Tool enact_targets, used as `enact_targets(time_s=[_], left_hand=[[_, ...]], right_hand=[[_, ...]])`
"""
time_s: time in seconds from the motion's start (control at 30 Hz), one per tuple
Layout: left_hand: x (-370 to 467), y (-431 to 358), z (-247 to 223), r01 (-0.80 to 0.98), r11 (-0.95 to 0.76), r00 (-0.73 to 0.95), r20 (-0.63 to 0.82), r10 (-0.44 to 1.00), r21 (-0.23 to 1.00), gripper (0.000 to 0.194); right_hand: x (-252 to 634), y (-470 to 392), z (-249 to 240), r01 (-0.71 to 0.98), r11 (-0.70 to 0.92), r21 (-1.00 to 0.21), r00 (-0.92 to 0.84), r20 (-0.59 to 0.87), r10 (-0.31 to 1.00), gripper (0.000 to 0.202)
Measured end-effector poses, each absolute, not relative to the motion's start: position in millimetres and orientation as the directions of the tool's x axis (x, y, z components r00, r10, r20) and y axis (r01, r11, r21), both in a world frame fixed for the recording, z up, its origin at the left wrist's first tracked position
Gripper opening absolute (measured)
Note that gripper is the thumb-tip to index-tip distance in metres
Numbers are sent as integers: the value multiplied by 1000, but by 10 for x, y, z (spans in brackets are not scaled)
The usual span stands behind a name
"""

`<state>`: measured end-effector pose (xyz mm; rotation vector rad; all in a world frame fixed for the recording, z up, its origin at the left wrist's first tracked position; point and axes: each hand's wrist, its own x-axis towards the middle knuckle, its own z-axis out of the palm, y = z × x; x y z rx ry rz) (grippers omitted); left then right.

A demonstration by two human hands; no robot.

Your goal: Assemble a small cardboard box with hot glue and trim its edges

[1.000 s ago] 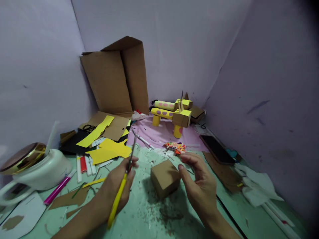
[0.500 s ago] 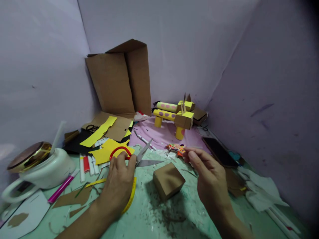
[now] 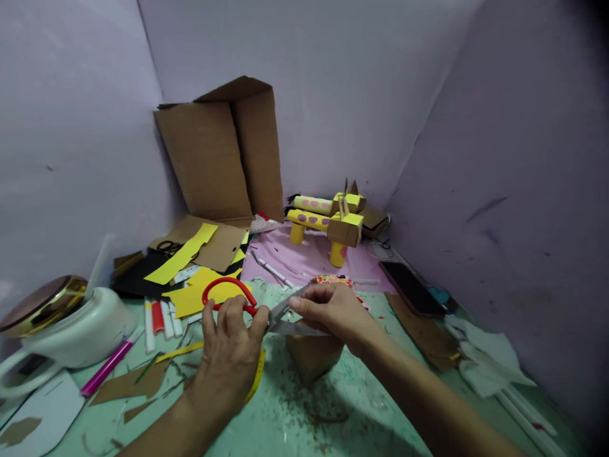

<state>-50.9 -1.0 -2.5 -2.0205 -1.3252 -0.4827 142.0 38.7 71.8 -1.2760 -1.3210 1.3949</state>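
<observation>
My left hand [image 3: 233, 346] is closed on the scissors [image 3: 280, 312], its fingers at the red handles. The two blades are spread apart and point to the right. My right hand [image 3: 335, 311] is at the blade ends, thumb and fingertips pinched together. Whatever it pinches is too small or hidden to make out, and it covers the blade tips. Below the blades and the right hand sits a small brown cardboard box [image 3: 311, 357], partly covered from above. A yellow measuring tape [image 3: 257, 379] curves out beside my left wrist.
Behind stand two yellow paper-and-cardboard animal figures [image 3: 345, 230] on a pink cloth. Yellow paper [image 3: 183, 257], markers [image 3: 157, 319] and a white teapot [image 3: 90, 330] lie to the left. A dark phone [image 3: 413, 289] is at the right. A large cardboard box [image 3: 204, 158] leans at the back wall.
My right hand has moved left, from beside the cardboard box to over it, reaching the scissor blades. My left hand still holds the spread scissors. The view has shifted slightly.
</observation>
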Motion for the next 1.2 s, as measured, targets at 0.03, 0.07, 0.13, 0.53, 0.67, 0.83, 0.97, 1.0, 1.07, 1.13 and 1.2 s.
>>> enact_targets(time_s=[0.03, 0.07, 0.13, 0.53, 0.67, 0.83, 0.97, 1.0, 1.07, 1.13, 1.2], left_hand=[[-514, -10, -31, 906, -270, 420, 617, 665, -326, 44], [-516, -10, -35, 904, -276, 425, 615, 664, -327, 44], [-516, -7, -34, 905, -277, 424, 623, 657, -324, 42], [-681, 176, 202, 983, -3, 103, 542, 834, -182, 34], [-773, 244, 259, 993, 43, 9, 434, 901, -109, 35], [-757, 259, 207, 998, -56, 42, 291, 956, 40, 43], [-690, 282, 176, 980, -38, 27, 59, 998, 196, 50], [-682, 294, 171, 978, -28, 24, 23, 999, 209, 51], [-684, 322, 161, 976, -23, 28, -24, 999, 215, 55], [-699, 343, 162, 976, -34, 50, -67, 997, 217, 62], [-711, 344, 181, 967, -64, 90, -97, 991, 247, 66]], right_hand=[[1400, 389, 721, 70, -130, -989, -152, -140, 978, 22], [1383, 387, 721, 60, -139, -988, -143, -146, 979, 23], [1352, 378, 712, 48, -149, -988, -129, -154, 980, 25], [1795, 301, 847, -103, 358, -928, 344, 304, 888, 29], [1528, -221, 764, 136, 518, -844, -252, 477, 842, 23], [1675, -274, 695, 371, 491, -788, -53, 510, 858, 19], [2097, 46, 558, 417, 324, -849, -119, 302, 946, 34], [2156, 102, 488, 401, 339, -851, -252, 254, 934, 57], [2192, 170, 327, 395, 355, -847, -456, 155, 876, 89], [2148, 199, 177, 398, 361, -843, -535, 107, 838, 100], [2070, 215, 73, 390, 371, -842, -546, 113, 830, 103]])
